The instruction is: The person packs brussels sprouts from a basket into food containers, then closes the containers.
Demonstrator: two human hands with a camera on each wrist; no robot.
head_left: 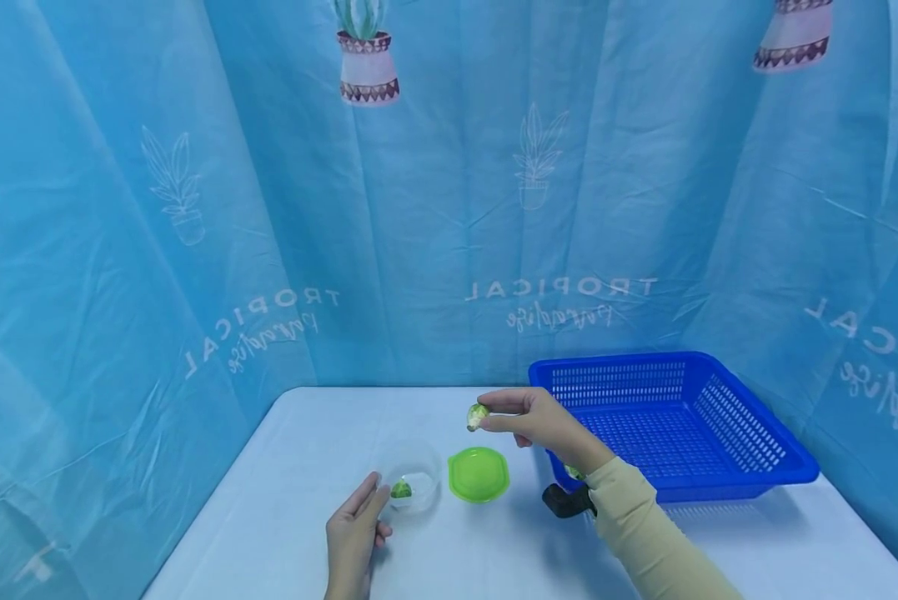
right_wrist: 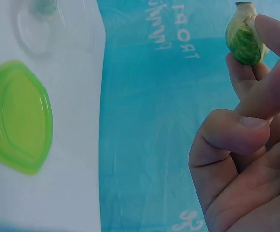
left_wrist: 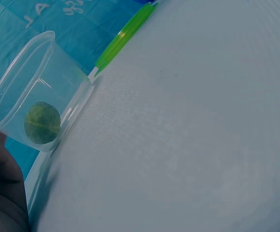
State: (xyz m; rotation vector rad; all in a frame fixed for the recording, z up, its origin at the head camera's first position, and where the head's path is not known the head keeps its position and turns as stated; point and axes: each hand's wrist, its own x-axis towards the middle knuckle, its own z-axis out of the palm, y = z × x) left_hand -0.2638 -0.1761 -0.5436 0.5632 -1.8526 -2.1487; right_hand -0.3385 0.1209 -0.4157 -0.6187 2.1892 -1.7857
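Note:
My right hand [head_left: 542, 425] pinches a Brussels sprout [head_left: 477, 416] between thumb and fingertips, raised above the table. In the right wrist view the sprout [right_wrist: 246, 36] shows green leaves and a pale stem end pointing up. My left hand [head_left: 356, 527] holds the side of a clear plastic container [head_left: 428, 467], fingers at its rim. One green sprout [head_left: 400, 489] lies inside, also seen through the container's wall [left_wrist: 75, 67] in the left wrist view. A bright green lid [head_left: 479, 475] lies flat on the table, just right of the container.
A blue perforated basket [head_left: 749, 479] stands at the right of the white table [head_left: 298, 433]. Part of a green-white piece [head_left: 573, 472] shows by its left side, behind the right wrist. A black rounded object [head_left: 564, 502] sits beneath that wrist. Blue printed curtains [head_left: 418, 208] surround the table.

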